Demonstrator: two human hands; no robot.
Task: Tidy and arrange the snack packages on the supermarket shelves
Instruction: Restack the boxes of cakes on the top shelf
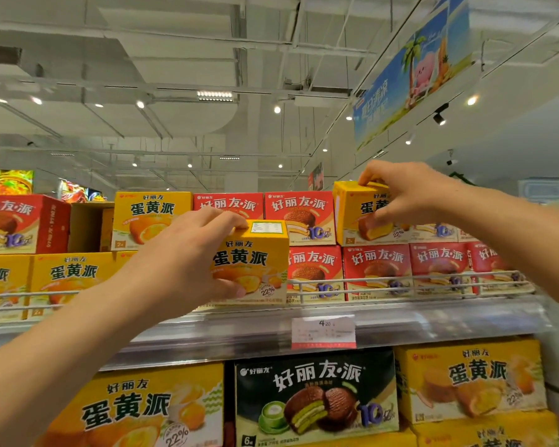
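Two bare hands are up at the top shelf, each gripping a small yellow box. At mid-frame the left hand (188, 262) clamps one yellow box (255, 262), fingers curled over its top edge and thumb pressed low on its front face; this box sits at the front of the shelf, against the wire rail (400, 280). Up and to the right, the right hand (407, 195) pinches a second yellow box (352, 208) from above, fingertips on its top and thumb on its front, atop the red boxes (375, 269) stacked in two rows. More yellow boxes (71, 275) fill the left of the shelf. A price tag (323, 332) hangs on the shelf edge. Below sit large yellow cartons (471, 379) and a dark green carton (317, 398).
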